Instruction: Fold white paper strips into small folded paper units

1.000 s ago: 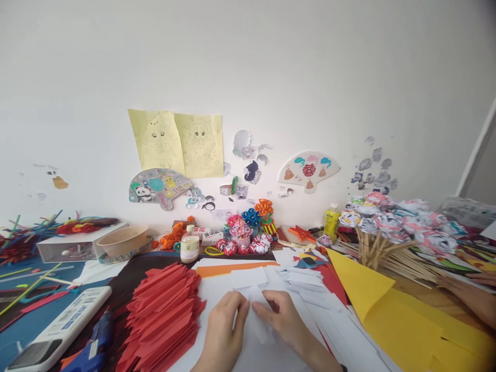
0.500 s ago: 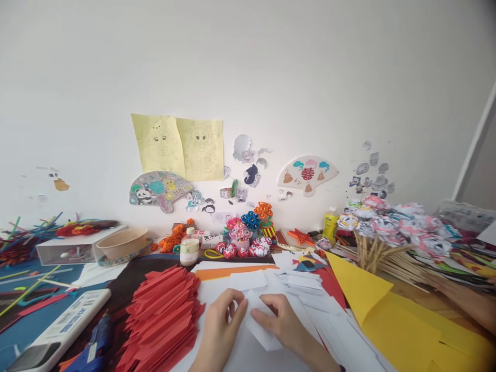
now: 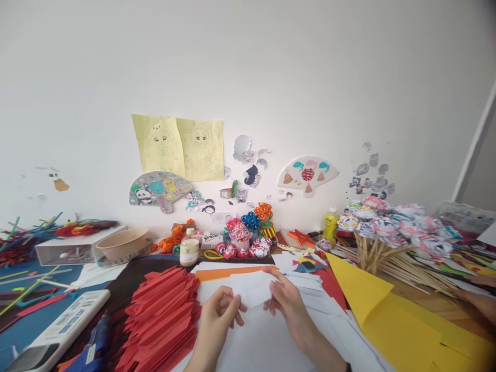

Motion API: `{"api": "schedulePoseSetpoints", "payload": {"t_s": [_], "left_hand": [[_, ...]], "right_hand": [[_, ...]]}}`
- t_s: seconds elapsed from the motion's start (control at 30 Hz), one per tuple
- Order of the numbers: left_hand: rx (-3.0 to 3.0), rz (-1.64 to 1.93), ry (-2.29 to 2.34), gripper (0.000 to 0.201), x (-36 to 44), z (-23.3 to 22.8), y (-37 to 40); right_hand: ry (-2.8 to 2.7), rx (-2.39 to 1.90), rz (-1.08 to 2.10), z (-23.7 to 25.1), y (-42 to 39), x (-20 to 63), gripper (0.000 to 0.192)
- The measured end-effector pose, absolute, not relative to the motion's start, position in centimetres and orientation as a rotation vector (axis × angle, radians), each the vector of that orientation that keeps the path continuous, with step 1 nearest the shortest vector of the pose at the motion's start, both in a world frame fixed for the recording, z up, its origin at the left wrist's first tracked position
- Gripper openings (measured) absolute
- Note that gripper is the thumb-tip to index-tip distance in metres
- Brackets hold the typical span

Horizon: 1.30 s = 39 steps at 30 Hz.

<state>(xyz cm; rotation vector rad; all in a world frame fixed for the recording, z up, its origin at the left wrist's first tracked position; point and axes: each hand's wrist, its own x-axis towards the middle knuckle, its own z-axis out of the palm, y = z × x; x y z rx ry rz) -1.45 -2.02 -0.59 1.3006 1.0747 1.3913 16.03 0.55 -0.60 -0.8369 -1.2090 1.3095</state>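
Both my hands hold a small white paper slip (image 3: 253, 289) lifted a little above the white sheets (image 3: 267, 341) on the table. My left hand (image 3: 217, 318) pinches its lower left corner. My right hand (image 3: 289, 305) grips its right edge with the fingers curled over the top. A stack of folded red paper pieces (image 3: 163, 315) lies just left of my left hand. More white slips (image 3: 310, 284) lie scattered to the right of my right hand.
Large yellow sheets (image 3: 387, 310) lie at right, with paper flowers on wooden sticks (image 3: 387, 232) behind. Another person's hand (image 3: 478, 302) reaches in at the right edge. A small bottle (image 3: 189, 248), paper bowl (image 3: 122, 243), glue gun (image 3: 91, 343) and calculator-like device (image 3: 58, 328) sit at left.
The paper slip has been raised off the table and turned upright between my hands. My right hand moved up and away from me; my left hand shifted slightly left.
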Motion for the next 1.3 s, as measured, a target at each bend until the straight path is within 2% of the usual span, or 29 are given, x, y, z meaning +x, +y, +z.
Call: {"api": "schedulePoseSetpoints", "payload": {"t_s": [0.07, 0.17, 0.33, 0.57, 0.9, 1.07, 1.17, 1.3], "left_hand": [[1.232, 1.395, 1.048, 0.039, -1.4, -0.2, -2.2], [1.210, 1.374, 0.993, 0.038, -1.1, -0.3, -2.3], [1.354, 1.330, 1.020, 0.041, -0.6, -2.2, -1.6], [1.535, 1.157, 1.157, 0.040, -0.6, -2.7, -1.6], [1.561, 1.171, 1.136, 0.036, -0.4, -1.9, -2.2], [1.987, 1.205, 1.371, 0.013, -0.9, -1.4, -2.7], [2.348, 1.277, 1.352, 0.036, -1.6, -1.0, -3.0], [2.807, 1.213, 1.271, 0.028, -2.5, -1.0, -2.9]], "right_hand": [[-1.247, -0.776, 1.395, -0.7, 0.4, 15.6, 0.066], [-1.431, -0.720, 1.449, -1.5, 0.4, 15.1, 0.054], [-1.489, -0.822, 1.327, -2.9, 0.8, 14.9, 0.046], [-1.530, -0.829, 1.284, -2.6, 0.7, 15.5, 0.048], [-1.499, -0.755, 1.342, -2.4, 0.9, 15.3, 0.051], [-1.523, -0.847, 1.256, -2.6, 1.2, 15.7, 0.051], [-1.540, -0.878, 1.202, -2.6, 1.2, 16.1, 0.046], [-1.612, -0.892, 1.090, -2.4, 1.0, 16.4, 0.044]]}}
